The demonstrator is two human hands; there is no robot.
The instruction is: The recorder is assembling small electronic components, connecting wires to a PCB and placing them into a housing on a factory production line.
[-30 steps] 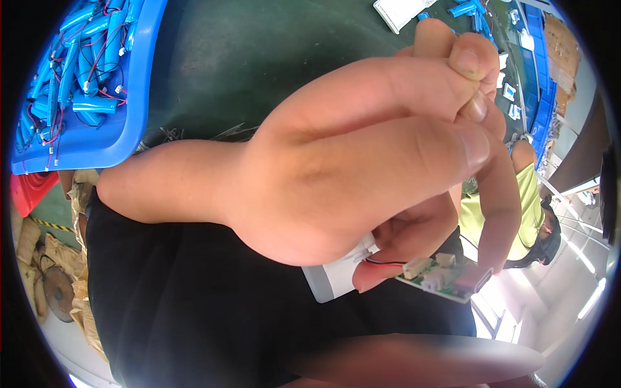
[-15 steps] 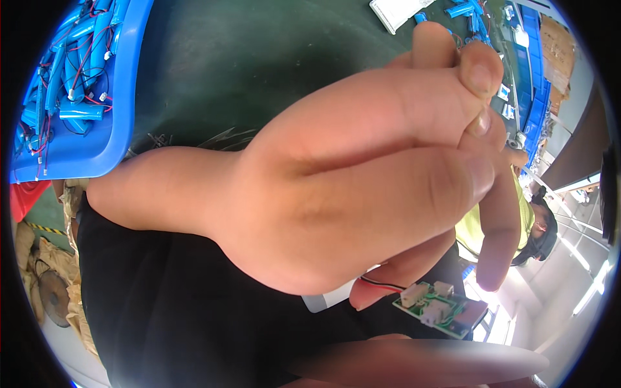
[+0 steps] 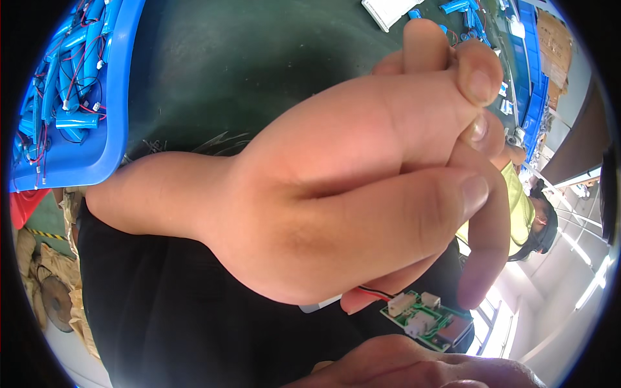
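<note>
My left hand (image 3: pixel 336 187) fills the middle of the view, its forearm coming in from the left. Its fingers are curled and closed, and they hide most of what lies in them. From beneath it, red, black and white wires (image 3: pixel 377 293) run to a small green circuit board (image 3: pixel 427 321) with white connectors and a metal socket. A sliver of a grey-white piece (image 3: pixel 320 305) peeks out under the palm. At the lower edge, just below the board, lies my right hand (image 3: pixel 420 370); its fingers are mostly cut off, so its grip is unclear.
A blue bin (image 3: pixel 116 123) at the left holds several blue battery packs (image 3: pixel 76 120) with leads. The dark green table (image 3: pixel 194 71) carries a white casing (image 3: pixel 388 11) and more blue packs (image 3: pixel 458 6) at the far right. A person in a yellow top (image 3: pixel 517 213) sits beyond.
My right hand, smeared before, now shows more sharply at the lower edge. The circuit board sits slightly further left and lower. The left thumb has dropped a little. The bin appears shifted left.
</note>
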